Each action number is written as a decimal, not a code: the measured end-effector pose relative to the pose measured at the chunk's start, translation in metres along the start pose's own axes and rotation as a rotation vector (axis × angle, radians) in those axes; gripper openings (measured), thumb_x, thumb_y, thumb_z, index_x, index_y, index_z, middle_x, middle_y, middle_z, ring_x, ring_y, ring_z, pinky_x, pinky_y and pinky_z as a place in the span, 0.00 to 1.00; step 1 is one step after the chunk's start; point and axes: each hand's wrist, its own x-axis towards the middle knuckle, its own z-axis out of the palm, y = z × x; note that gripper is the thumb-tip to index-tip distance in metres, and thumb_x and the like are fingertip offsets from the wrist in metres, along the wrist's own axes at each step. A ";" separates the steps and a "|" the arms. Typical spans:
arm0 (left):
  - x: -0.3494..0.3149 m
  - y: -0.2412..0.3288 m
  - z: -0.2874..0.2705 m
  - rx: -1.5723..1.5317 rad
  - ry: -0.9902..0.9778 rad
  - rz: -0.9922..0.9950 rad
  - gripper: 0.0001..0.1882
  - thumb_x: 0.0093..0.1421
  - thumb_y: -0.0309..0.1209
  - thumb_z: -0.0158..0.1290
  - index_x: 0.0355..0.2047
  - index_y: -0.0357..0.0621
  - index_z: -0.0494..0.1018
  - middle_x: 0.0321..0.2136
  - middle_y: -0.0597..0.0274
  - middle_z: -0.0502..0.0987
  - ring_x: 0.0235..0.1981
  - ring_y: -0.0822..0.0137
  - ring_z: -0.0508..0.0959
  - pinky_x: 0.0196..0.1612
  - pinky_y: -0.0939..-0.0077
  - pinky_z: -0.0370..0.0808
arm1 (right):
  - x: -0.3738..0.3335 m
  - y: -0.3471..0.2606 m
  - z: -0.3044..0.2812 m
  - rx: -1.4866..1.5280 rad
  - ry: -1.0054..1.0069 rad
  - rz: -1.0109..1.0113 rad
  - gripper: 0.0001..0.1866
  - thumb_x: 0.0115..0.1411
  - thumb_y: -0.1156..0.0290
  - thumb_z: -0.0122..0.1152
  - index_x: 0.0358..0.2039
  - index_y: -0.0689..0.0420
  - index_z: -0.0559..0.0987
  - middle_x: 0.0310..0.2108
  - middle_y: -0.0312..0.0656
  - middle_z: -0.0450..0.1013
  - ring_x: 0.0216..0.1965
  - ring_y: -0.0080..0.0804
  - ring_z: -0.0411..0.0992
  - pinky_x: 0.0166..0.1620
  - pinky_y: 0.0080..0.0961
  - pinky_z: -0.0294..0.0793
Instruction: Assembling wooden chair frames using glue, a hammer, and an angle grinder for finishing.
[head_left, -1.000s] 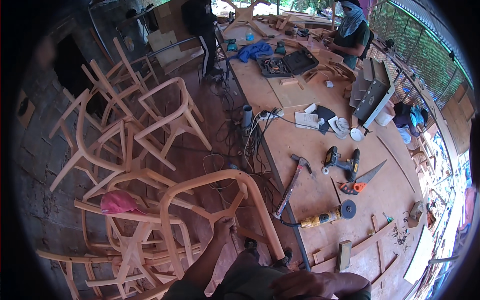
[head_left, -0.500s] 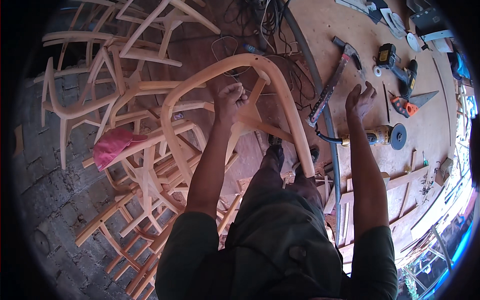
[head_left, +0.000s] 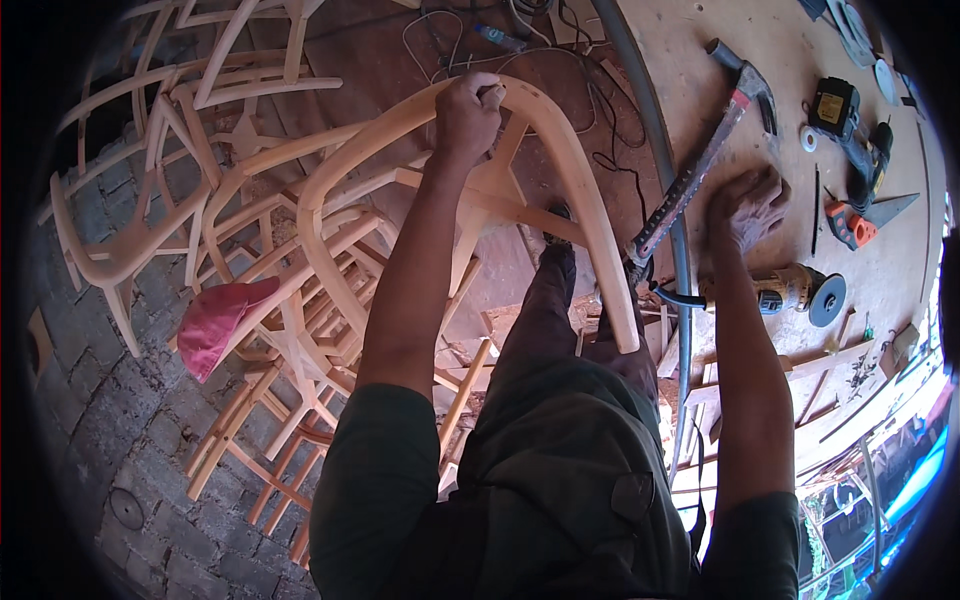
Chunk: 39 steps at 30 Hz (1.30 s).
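Your left hand (head_left: pixel 468 118) is closing in a fist around the top curve of a pale wooden chair frame (head_left: pixel 590 200), with your left forearm crossing above the space inside its bow; the frame is standing in front of your legs, between the workbench (head_left: pixel 690 60) on your right and a heap of other chair frames (head_left: pixel 130 250) on your left; its right arm is sloping back toward your body, its blunt end lying just beside your thigh in this view, and a forked brace is showing beneath the rail; your right hand (head_left: pixel 750 208) is hovering over or resting on the bench, you cannot tell which from here, with its fingers loosely curling, and whether they are holding anything small is not showing; just left of that hand a claw hammer (head_left: pixel 690 185) is lying aslant, its handle reaching to the bench's edge; just below the hand a yellow angle grinder (head_left: pixel 785 290) is lying with its disc pointing right, your right forearm partly covering it; beyond the hand a thin dark rod (head_left: pixel 816 210), a cordless drill (head_left: pixel 835 105) and an orange-handled saw (head_left: pixel 850 228) are resting on the wood; a pink cap (head_left: pixel 220 325) is hanging on a rail of the heaped frames, and cords (head_left: pixel 615 165) are trailing over the floor beyond the frame you are gripping.
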 end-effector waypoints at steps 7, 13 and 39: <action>-0.001 -0.004 0.002 0.301 0.030 0.204 0.07 0.57 0.25 0.58 0.36 0.36 0.77 0.34 0.49 0.80 0.36 0.50 0.80 0.42 0.60 0.76 | 0.001 -0.002 -0.001 -0.020 -0.042 -0.024 0.21 0.68 0.56 0.46 0.55 0.54 0.71 0.57 0.49 0.63 0.59 0.49 0.61 0.59 0.50 0.57; -0.001 -0.001 0.003 0.409 -0.014 0.289 0.09 0.56 0.23 0.58 0.37 0.37 0.75 0.34 0.48 0.77 0.36 0.46 0.78 0.41 0.57 0.76 | -0.001 -0.003 -0.004 0.014 -0.023 -0.023 0.21 0.67 0.57 0.47 0.55 0.55 0.70 0.57 0.49 0.63 0.58 0.50 0.61 0.59 0.52 0.56; 0.007 -0.008 -0.011 0.242 -0.147 0.192 0.11 0.53 0.30 0.64 0.35 0.38 0.79 0.30 0.55 0.78 0.29 0.58 0.80 0.36 0.64 0.77 | 0.000 0.007 0.001 -0.014 -0.045 -0.063 0.23 0.68 0.52 0.43 0.56 0.53 0.69 0.55 0.50 0.63 0.57 0.49 0.62 0.57 0.53 0.57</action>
